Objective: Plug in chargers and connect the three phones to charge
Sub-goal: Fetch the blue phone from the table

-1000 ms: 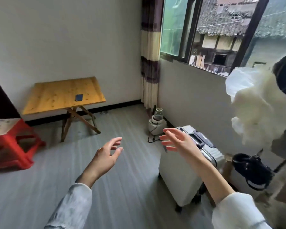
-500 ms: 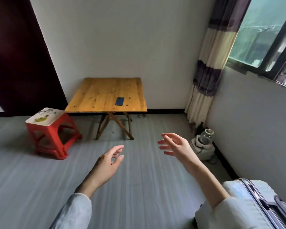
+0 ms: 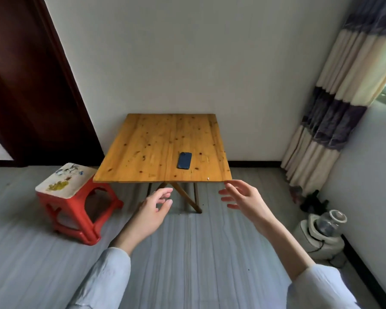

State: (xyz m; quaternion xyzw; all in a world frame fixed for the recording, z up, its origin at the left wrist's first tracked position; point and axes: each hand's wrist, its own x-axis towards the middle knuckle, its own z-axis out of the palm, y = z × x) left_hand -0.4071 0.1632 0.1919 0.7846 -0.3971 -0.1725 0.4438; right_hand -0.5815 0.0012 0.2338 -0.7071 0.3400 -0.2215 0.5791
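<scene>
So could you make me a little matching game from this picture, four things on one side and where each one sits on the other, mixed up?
Things:
1. phone
2. red stool
3. striped curtain
4. white appliance with a glass jar

Places:
A. on the floor by the right wall, its cord trailing beside it
B. hanging in the right corner of the room
C. lying flat on the wooden table
D. on the floor to the left of the table

Pairs: 1-C, 2-D, 3-B, 4-A
</scene>
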